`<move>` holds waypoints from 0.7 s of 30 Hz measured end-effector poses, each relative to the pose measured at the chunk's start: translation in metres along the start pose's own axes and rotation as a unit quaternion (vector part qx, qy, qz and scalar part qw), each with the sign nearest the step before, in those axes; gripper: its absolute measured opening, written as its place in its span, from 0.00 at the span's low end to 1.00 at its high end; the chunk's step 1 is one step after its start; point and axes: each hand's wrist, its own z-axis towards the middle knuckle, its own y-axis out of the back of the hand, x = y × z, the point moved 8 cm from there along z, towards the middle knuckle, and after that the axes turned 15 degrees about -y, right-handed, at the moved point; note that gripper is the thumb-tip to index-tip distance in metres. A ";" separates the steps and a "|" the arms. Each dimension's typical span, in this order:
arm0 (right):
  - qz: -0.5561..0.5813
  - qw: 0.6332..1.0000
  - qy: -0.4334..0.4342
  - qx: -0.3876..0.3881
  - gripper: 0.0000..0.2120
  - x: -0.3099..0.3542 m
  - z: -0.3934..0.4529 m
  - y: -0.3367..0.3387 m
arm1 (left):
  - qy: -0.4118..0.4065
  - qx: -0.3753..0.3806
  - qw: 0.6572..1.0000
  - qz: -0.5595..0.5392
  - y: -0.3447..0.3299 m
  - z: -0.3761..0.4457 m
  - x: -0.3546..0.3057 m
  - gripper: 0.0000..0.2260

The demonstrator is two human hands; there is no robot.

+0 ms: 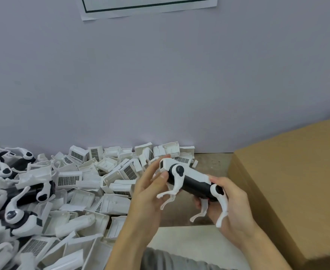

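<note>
- A brown cardboard box is sitting at the right, just beside the hands; its inside is not showing.
- A heap of white shell parts is lying at the left against the wall, with finished toy dogs lying at the far left.
- The black-and-white toy robot dog is hanging between heap and box, legs pointing down.
- The left hand is gripping its head end; the right hand is curling round its rear end.

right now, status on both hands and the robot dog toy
Left hand grips robot dog toy at head end, right hand at rear. Toy in the air. Shell pile left, cardboard box right, neither touching.
</note>
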 end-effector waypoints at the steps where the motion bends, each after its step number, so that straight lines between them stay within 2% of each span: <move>1: -0.001 1.000 -0.009 0.008 0.24 -0.002 0.000 -0.002 | 0.002 -0.002 1.000 -0.005 0.000 -0.001 0.000 0.21; 3: -0.005 1.000 -0.016 0.015 0.26 -0.004 0.000 -0.004 | -0.013 -0.015 1.000 0.001 0.004 0.001 -0.001 0.21; 5: -0.037 0.999 -0.003 0.011 0.19 -0.001 -0.003 -0.007 | -0.025 -0.036 0.999 0.013 0.008 0.002 -0.001 0.18; 7: -0.181 0.981 0.052 -0.035 0.09 0.008 -0.008 -0.008 | -0.025 -0.077 0.996 0.031 0.014 0.003 0.000 0.12; 9: -0.357 0.922 0.116 -0.096 0.11 0.017 -0.013 -0.013 | -0.018 -0.121 0.990 0.071 0.023 0.003 0.004 0.11; 11: -0.457 0.873 0.144 -0.095 0.09 0.018 -0.017 -0.024 | -0.013 -0.148 0.985 0.084 0.030 0.002 0.005 0.08; 13: -0.533 0.830 0.144 -0.081 0.09 0.015 -0.019 -0.033 | 0.000 -0.158 0.984 0.083 0.032 0.000 0.004 0.10; 16: -0.642 0.753 0.099 -0.099 0.09 0.010 -0.018 -0.032 | 0.030 -0.133 0.986 0.099 0.031 0.000 0.009 0.09; 17: -0.665 0.735 0.081 -0.105 0.08 0.011 -0.019 -0.030 | 0.040 -0.129 0.985 0.106 0.032 0.000 0.010 0.09; 20: -0.690 0.717 0.015 -0.099 0.04 0.011 -0.024 -0.027 | 0.069 -0.100 0.987 0.107 0.031 -0.001 0.020 0.11; 21: -0.697 0.711 0.004 -0.092 0.07 0.011 -0.027 -0.027 | 0.082 -0.096 0.986 0.107 0.031 -0.001 0.022 0.12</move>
